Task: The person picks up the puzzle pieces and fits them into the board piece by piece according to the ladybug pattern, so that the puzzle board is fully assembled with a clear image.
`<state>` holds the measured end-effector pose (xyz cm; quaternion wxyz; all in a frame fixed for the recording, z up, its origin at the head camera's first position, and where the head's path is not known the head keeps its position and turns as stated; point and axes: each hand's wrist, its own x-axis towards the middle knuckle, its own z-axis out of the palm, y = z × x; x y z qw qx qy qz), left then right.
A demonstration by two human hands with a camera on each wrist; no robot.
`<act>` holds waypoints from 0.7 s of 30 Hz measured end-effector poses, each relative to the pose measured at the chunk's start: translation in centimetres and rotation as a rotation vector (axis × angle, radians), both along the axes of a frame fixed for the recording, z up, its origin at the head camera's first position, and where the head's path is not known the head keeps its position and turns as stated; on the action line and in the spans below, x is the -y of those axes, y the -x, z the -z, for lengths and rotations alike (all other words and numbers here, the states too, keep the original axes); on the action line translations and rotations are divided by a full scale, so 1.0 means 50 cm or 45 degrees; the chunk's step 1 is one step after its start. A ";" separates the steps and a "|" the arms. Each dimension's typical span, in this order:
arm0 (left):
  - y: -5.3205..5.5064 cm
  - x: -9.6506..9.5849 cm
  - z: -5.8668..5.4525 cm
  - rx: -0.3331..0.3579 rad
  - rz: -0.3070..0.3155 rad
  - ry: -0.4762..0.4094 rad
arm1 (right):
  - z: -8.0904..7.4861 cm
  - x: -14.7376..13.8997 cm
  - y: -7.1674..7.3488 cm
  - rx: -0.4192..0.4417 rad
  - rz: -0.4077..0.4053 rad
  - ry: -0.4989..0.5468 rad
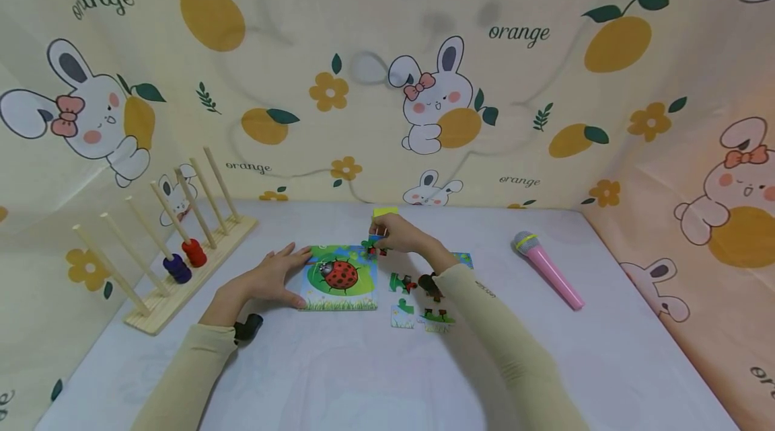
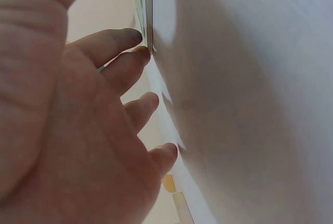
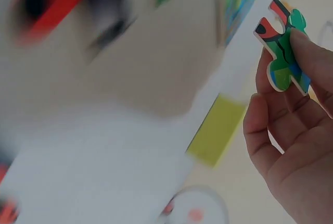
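Observation:
A square puzzle board [image 1: 339, 303] with a ladybug picture lies flat on the white table. My left hand [image 1: 270, 281] rests at its left side, thumb by the lower left corner and fingers stretched toward the upper one. Close up, the spread left fingers [image 2: 125, 70] touch the board's edge. Over the board's upper right corner, my right hand [image 1: 404, 232] holds a small green, red and blue puzzle piece [image 3: 283, 60], pinched between thumb and fingers. Several loose puzzle pieces [image 1: 402, 318] lie right of the board, some partly behind the right forearm.
A wooden peg rack [image 1: 196, 278] stands on the left, with blue rings [image 1: 177, 268] and red rings [image 1: 194, 253] on two pegs. On the right lies a pink toy microphone [image 1: 554, 276]. A yellow block [image 1: 384, 212] is at the table's back edge, beyond the right hand.

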<state>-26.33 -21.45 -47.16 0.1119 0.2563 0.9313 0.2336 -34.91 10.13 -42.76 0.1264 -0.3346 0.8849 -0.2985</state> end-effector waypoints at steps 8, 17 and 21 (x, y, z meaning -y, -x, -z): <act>-0.003 0.000 -0.004 0.030 0.025 -0.032 | 0.004 0.102 -0.016 -0.083 -0.059 -0.041; -0.001 -0.002 -0.008 0.027 0.030 0.027 | 0.016 0.143 -0.031 -0.052 -0.005 -0.104; -0.002 -0.001 -0.009 0.042 0.016 0.045 | 0.029 0.147 -0.033 -0.080 0.009 -0.149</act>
